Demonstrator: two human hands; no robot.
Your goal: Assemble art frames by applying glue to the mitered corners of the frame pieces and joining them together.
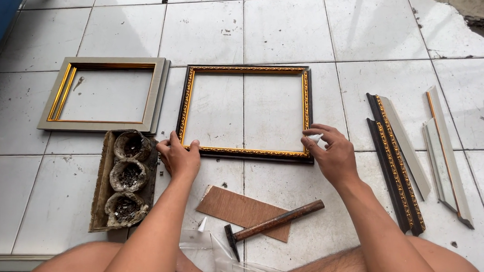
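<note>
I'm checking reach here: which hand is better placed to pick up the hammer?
Probably the right hand: the hammer lies just below it with its handle angled toward that side, while the left hand grips the dark gold-trimmed frame.

I've got one view only, from the head camera, looking steeply down and forward over the knees onto the tiled floor point(288, 30), close in, with both forearms entering from the bottom edge.
</note>
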